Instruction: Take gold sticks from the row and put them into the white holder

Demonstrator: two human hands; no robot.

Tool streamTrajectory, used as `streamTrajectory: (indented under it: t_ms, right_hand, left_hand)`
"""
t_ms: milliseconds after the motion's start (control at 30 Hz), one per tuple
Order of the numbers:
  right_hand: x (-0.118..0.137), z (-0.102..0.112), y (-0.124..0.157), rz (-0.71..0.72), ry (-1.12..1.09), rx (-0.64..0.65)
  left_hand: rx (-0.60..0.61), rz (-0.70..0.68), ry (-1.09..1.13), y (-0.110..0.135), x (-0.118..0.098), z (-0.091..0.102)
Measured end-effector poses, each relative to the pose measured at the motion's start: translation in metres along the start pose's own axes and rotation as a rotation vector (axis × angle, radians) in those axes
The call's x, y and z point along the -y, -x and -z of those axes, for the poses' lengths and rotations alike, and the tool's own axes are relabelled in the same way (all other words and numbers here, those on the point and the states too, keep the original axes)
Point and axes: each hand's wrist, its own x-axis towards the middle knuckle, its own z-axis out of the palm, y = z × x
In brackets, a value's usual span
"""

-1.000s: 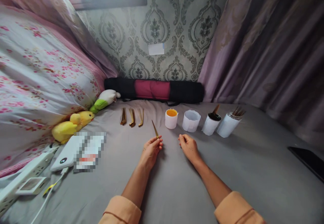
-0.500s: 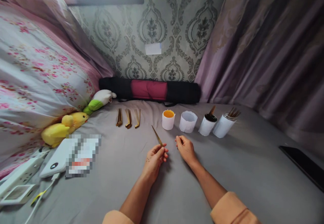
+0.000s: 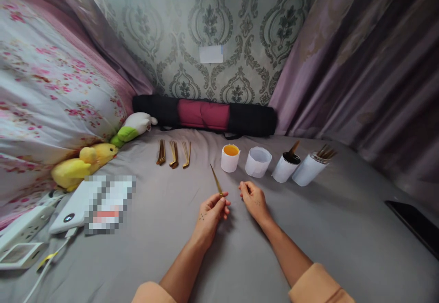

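Note:
My left hand [image 3: 213, 211] grips a slim golden-brown strip [image 3: 216, 179] between thumb and fingers. It tapers to a point and slants up and away to the left; its lower end is hidden in the fingers. My right hand [image 3: 253, 199] is closed beside it, thumb and fingertips pressed together, and what they hold, if anything, does not show. Beyond the hands stand a white-wrapped cup with orange-yellow inside [image 3: 230, 160], a wider whitish cup [image 3: 258, 162], a white-wrapped can with a dark inside and a brown piece sticking out [image 3: 285, 170], and a tilted white-wrapped jar of thin brown sticks [image 3: 309, 171].
Three bundles of bent golden-brown strips [image 3: 173, 155] lie at the left on the grey sheet [image 3: 144, 257]. A black-and-maroon roll bag [image 3: 204, 114] lies along the wall. Plush toys [image 3: 73, 170], a white power bank [image 3: 70, 216] and a power strip are left; a black phone [image 3: 413, 225] is right.
The view has tilted down slightly, so the wall's things sit higher in the picture. Both hands keep nearly the same pose, and the strip stays in my left hand, turned slightly more upright.

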Motion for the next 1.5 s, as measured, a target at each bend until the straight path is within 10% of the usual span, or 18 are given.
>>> streamTrajectory:
  t_ms: [533, 1500]
  right_hand:
    - [-0.006, 0.002, -0.002, -0.04, -0.199, 0.125]
    - [0.023, 0.021, 0.007, -0.124, -0.686, 0.328]
  left_hand:
    - [-0.097, -0.085, -0.359, 0.005, -0.007, -0.004]
    - [0.071, -0.674, -1.309, 0.016, -0.003, 0.008]
